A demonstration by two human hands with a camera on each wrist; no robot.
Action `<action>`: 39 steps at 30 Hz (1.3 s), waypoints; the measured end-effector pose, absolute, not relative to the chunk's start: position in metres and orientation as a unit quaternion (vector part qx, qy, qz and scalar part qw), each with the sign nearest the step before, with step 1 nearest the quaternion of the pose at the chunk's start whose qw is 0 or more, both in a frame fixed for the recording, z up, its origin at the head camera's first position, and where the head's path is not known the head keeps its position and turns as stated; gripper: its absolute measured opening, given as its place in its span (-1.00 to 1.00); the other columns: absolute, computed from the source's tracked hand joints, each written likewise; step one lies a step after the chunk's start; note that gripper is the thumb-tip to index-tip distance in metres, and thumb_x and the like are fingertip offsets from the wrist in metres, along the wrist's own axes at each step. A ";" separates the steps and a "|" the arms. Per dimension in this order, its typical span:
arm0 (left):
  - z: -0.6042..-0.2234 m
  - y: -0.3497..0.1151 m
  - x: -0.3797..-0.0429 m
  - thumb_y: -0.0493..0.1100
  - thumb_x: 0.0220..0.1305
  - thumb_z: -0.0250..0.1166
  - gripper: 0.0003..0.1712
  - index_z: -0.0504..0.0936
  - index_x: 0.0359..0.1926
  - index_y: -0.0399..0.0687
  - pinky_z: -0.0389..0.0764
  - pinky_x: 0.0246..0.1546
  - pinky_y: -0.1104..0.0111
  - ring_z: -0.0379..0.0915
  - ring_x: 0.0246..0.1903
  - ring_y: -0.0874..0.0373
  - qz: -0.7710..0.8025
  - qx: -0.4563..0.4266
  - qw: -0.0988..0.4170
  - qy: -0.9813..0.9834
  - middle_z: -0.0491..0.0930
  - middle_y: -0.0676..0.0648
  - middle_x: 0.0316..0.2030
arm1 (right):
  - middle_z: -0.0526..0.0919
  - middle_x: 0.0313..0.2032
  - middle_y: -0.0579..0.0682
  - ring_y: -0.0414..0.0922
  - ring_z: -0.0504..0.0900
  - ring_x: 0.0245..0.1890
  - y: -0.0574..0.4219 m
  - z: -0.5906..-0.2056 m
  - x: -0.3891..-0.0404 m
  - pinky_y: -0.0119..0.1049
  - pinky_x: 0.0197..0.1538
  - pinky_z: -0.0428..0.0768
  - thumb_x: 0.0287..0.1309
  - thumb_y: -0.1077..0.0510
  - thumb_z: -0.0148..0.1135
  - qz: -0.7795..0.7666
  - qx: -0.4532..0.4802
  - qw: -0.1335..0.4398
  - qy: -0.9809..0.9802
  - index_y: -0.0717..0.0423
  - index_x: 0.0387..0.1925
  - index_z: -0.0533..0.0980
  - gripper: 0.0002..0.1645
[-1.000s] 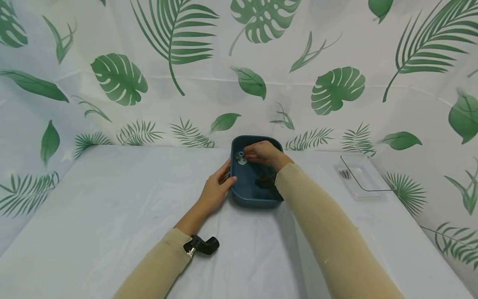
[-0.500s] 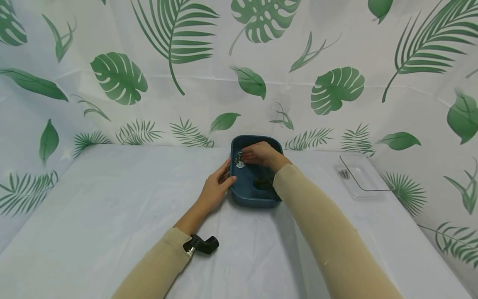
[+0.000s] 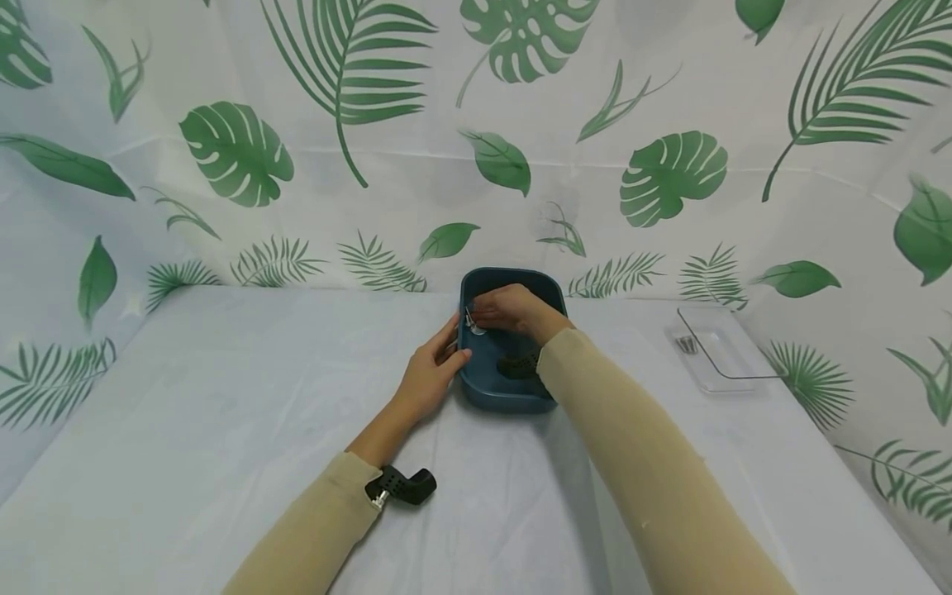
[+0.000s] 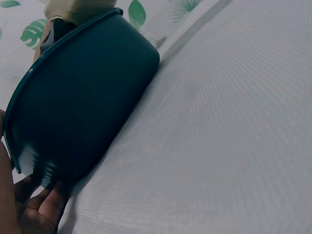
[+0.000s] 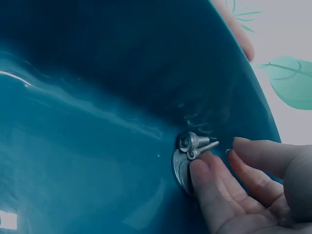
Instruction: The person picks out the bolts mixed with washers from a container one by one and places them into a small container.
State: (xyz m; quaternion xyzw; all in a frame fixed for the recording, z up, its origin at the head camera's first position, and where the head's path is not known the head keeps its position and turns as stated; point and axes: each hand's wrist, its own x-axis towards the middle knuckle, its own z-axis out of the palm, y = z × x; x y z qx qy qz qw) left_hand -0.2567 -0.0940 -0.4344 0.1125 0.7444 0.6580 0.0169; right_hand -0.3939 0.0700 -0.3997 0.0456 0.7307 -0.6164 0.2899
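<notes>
A deep blue bin (image 3: 513, 405) stands at the back of the table. My left hand (image 3: 427, 376) holds its left side, thumb at the rim and fingers against the outer wall. My right hand (image 3: 509, 310) reaches inside, fingers extended toward the left wall. In the right wrist view its fingertips touch round metal washers (image 5: 179, 168), tilted on edge. A larger socket-head screw (image 5: 187, 141) and a smaller socket-head screw (image 5: 195, 154) lie above them, close to the wall. My thumb and fingertips are apart from each other there.
A clear plastic box (image 3: 717, 388) stands at the right, with several small metal pieces (image 3: 687, 345) inside. White cloth (image 3: 245, 397) covers the table, and a leaf-print sheet (image 3: 416, 198) hangs behind the bin. Black wrist mounts (image 3: 405, 487) stick out from the sleeves.
My right hand has moved left inside the bin, and the screws and washers have shifted with it toward the left wall. My left hand has stayed where it was.
</notes>
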 end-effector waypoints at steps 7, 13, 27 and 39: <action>-0.466 -0.093 -0.274 -0.15 0.47 0.15 -0.27 0.15 0.58 0.17 0.44 0.39 0.16 0.35 0.42 -0.01 0.655 0.112 -0.007 0.747 0.30 -0.12 0.49 | 0.52 0.28 0.37 0.17 0.56 0.30 0.063 -0.395 -0.386 -0.03 0.34 0.57 0.40 0.46 0.00 -0.583 0.012 0.293 0.758 0.40 0.36 0.37 -0.47; -0.466 -0.091 -0.273 -0.17 0.47 0.15 -0.27 0.16 0.58 0.15 0.45 0.38 0.18 0.36 0.42 0.00 0.656 0.110 -0.008 0.747 0.32 -0.13 0.49 | 0.59 0.19 0.34 0.12 0.64 0.19 0.061 -0.403 -0.388 -0.08 0.26 0.64 0.37 0.45 0.07 -0.569 0.013 0.273 0.775 0.39 0.29 0.45 -0.53; -0.466 -0.092 -0.273 -0.17 0.48 0.15 -0.25 0.11 0.59 0.11 0.40 0.41 0.10 0.31 0.44 -0.08 0.661 0.113 0.001 0.742 0.27 -0.20 0.50 | 0.65 0.00 0.19 0.01 0.69 0.04 0.058 -0.406 -0.389 -0.14 0.22 0.67 0.32 0.46 0.14 -0.570 0.037 0.263 0.778 0.33 0.23 0.50 -0.54; -0.467 -0.093 -0.273 -0.14 0.47 0.15 -0.25 0.13 0.59 0.14 0.43 0.40 0.11 0.33 0.43 -0.04 0.654 0.113 -0.002 0.748 0.31 -0.17 0.49 | 0.63 -0.03 0.17 0.02 0.68 0.04 0.061 -0.404 -0.388 -0.09 0.26 0.63 0.33 0.44 0.12 -0.552 0.004 0.277 0.787 0.35 0.20 0.51 -0.58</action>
